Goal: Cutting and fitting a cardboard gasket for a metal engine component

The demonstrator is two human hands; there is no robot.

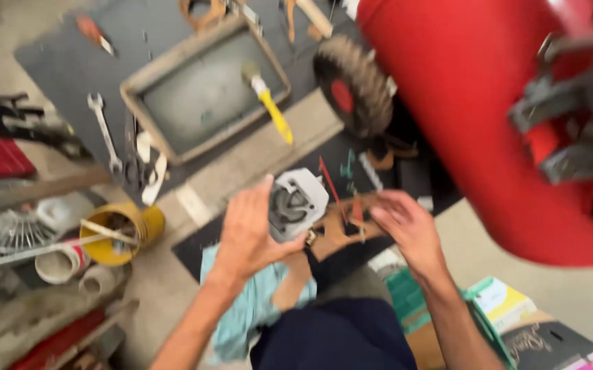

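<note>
My left hand (248,233) holds a grey metal engine part (296,203) with a round opening, gripping it from the left side. Just right of it, my right hand (409,229) has its fingers curled at a flat brown gasket-like piece (341,229); the blur hides whether it grips it. Both hands are above a black mat (379,175) on the floor. A light blue cloth (245,308) lies under my left forearm.
A shallow grey tray (204,92) holds a yellow-handled brush (269,103). A wire wheel (351,85), a spanner (103,130), a yellow tin (115,233) and a red vehicle body (488,103) surround the hands. Boxes (509,308) sit at lower right.
</note>
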